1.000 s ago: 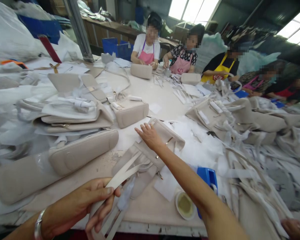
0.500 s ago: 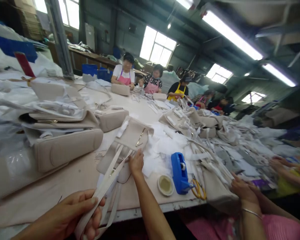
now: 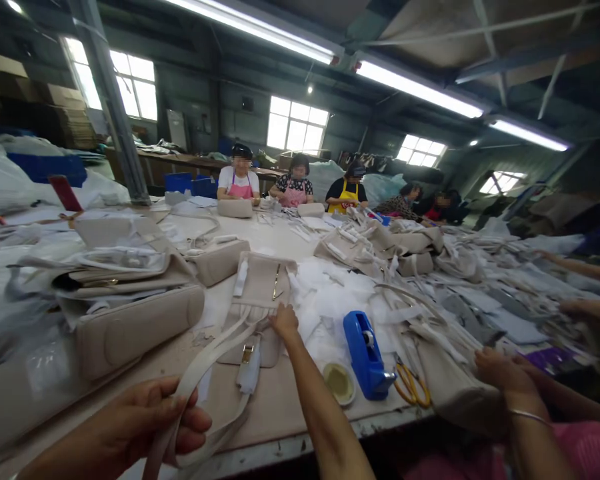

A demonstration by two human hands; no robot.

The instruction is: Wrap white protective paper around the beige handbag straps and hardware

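Observation:
My left hand (image 3: 175, 417) is closed around a pale beige strap (image 3: 215, 350), raised in a loop over the table's front edge. Flat beyond it lies a beige bag (image 3: 260, 277) with a gold zipper on its face. At the bag's lower edge, where the strap runs in, my right hand (image 3: 285, 321) has its fingers bent and pinched on the bag; the fingertips are partly hidden. Between both hands hangs a gold buckle (image 3: 248, 355) with a white wrapping below it, on the lower part of the strap.
Right of my forearm are a small round dish (image 3: 339, 383), a blue tape dispenser (image 3: 367, 360) and yellow-handled scissors (image 3: 413, 383). Stacked beige bags (image 3: 140, 327) stand on the left. A co-worker's hands (image 3: 500, 367) handle another bag at right. Several people sit across the table.
The view has levelled and tipped upward. The strap between my hands has bowed into a looser arc, and the buckle now shows clearly. My right hand stays at the bag's lower edge.

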